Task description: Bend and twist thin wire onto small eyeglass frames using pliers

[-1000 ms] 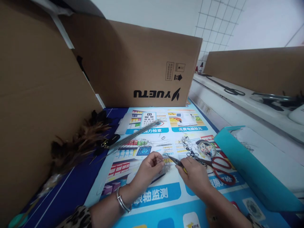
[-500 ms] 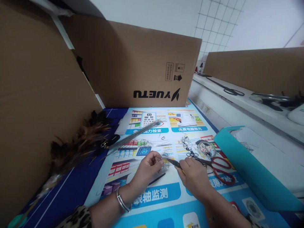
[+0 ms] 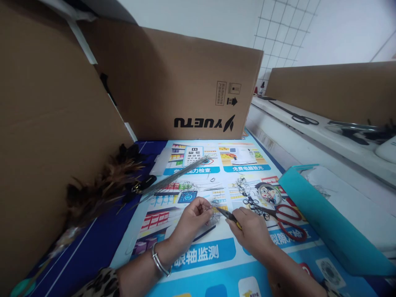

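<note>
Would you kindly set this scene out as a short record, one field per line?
Left hand: pinches fine wirework
Right hand: grips pliers, tips close to the wirework; contact unclear
Wire bundle: lies slantwise beyond the left hand
Scissors: red-handled, right of the right hand
Feathers: brown and black, at the left
Teal box: open, at the right
Cardboard: upright at the back, YUETU printed upside down
</note>
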`<state>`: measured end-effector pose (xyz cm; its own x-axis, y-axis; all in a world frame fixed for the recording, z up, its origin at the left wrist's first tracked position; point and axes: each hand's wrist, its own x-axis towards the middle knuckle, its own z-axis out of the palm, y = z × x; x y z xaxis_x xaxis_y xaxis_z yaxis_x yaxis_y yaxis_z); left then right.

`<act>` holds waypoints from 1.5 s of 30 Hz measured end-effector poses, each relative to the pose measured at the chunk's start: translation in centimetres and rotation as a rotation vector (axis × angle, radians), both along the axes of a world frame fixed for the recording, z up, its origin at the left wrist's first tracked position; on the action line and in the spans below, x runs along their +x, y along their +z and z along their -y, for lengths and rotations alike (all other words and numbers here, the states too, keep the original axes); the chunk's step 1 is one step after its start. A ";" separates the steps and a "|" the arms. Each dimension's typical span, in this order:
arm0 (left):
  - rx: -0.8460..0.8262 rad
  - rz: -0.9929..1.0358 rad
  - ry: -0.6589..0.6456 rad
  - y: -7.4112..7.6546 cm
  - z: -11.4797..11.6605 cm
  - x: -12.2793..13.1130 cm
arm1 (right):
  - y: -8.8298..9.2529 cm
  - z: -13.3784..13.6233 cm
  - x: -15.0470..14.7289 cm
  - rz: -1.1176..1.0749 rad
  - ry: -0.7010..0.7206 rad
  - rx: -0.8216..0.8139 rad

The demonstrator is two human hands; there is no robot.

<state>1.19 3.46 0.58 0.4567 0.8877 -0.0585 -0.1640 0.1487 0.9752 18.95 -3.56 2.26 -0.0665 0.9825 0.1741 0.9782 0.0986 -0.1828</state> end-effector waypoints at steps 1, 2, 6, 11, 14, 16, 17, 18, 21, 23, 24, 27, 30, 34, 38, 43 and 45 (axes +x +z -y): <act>0.002 0.001 0.003 0.0 0.0 0.0 | 0.0 0.0 0.0 0.001 0.002 -0.003; 0.000 0.004 0.006 0.0 0.0 0.0 | 0.1 0.0 0.1 0.002 0.003 -0.007; -0.014 -0.018 0.012 0.3 0.0 0.1 | 0.2 0.0 0.2 -0.002 -0.002 -0.015; 0.007 -0.054 0.008 0.4 0.0 0.2 | 0.3 -0.1 0.2 -0.008 -0.008 -0.016; 0.019 -0.066 -0.002 0.3 -0.1 0.2 | 0.2 -0.2 0.3 -0.023 -0.007 -0.025; 0.028 -0.073 -0.014 0.2 -0.1 0.2 | 0.2 -0.2 0.3 -0.034 -0.002 -0.035; 0.035 -0.077 -0.019 0.2 -0.1 0.2 | 0.2 -0.2 0.4 -0.039 0.002 -0.039; 0.040 -0.081 -0.022 0.1 -0.1 0.2 | 0.2 -0.3 0.4 -0.042 0.006 -0.044; 0.047 -0.088 -0.030 0.0 -0.1 0.1 | 0.1 -0.3 0.4 -0.043 0.014 -0.052; 0.044 -0.090 -0.036 0.0 -0.1 0.2 | 0.1 -0.3 0.4 -0.041 0.014 -0.053; 0.042 -0.092 -0.040 0.0 -0.1 0.2 | 0.1 -0.3 0.4 -0.039 0.015 -0.051; 0.050 -0.105 -0.035 0.0 -0.1 0.2 | 0.1 -0.2 0.4 -0.035 0.020 -0.044; 0.068 -0.121 -0.025 0.0 0.0 0.2 | 0.2 -0.2 0.4 -0.034 0.022 -0.054; 0.078 -0.113 -0.038 0.1 0.1 0.2 | 0.4 -0.1 0.4 -0.048 0.012 -0.086; 0.069 -0.086 -0.022 0.2 0.2 0.1 | 0.4 0.0 0.3 -0.046 -0.020 -0.064; 0.015 -0.050 -0.045 0.3 0.2 0.1 | 0.5 -0.1 0.4 -0.077 -0.033 -0.049; 0.012 -0.042 -0.037 0.3 0.2 0.2 | 0.6 -0.1 0.4 -0.079 -0.031 -0.047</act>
<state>1.35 3.26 0.86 0.4870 0.8708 -0.0675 -0.1174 0.1418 0.9829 19.33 -3.44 2.84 -0.0239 0.9910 0.1318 0.9629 0.0582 -0.2633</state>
